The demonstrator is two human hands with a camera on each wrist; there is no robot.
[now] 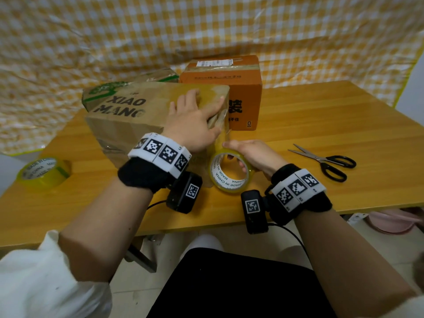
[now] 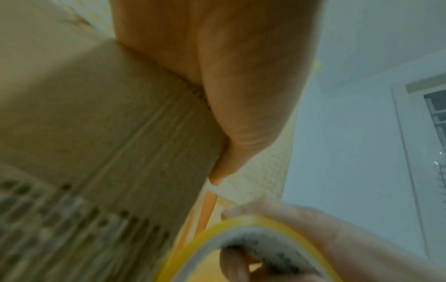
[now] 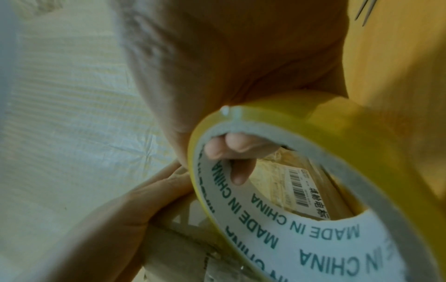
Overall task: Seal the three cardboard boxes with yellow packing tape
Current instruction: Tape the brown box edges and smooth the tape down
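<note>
light: soft, even | head: sharp, edges bowed | wrists: dim, blurred

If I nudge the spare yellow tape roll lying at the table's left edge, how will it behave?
The spare yellow tape roll lies flat on its side on the wooden table, so it should slide rather than roll. Its hollow core suggests it is light and will move easily. It sits near the table's left edge, so a leftward push might drop it.

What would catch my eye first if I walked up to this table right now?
Probably the two hands at the centre: the left hand presses flat on the brown box, while the right hand grips a yellow tape roll beside it. Next, the orange box behind and black-handled scissors lying to the right.
</note>
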